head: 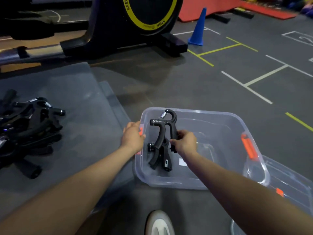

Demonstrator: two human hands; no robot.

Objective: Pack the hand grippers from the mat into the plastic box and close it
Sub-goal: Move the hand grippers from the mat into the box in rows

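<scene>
A clear plastic box [225, 119] with orange latches sits on the floor in front of me. My right hand [185, 142] grips a black hand gripper [163, 128] by one handle, upright, over the box's left part. Below it another black hand gripper [161, 158] lies on the box floor. My left hand [133, 136] holds the box's left rim by the orange latch. A pile of several black hand grippers [28, 128] lies on the grey mat [81, 116] at the left.
The clear box lid [291, 182] lies on the floor at the lower right, partly under the box. An exercise bike [135, 22] stands behind the mat, a blue cone [199, 28] farther back. My white shoe [160, 223] shows at the bottom.
</scene>
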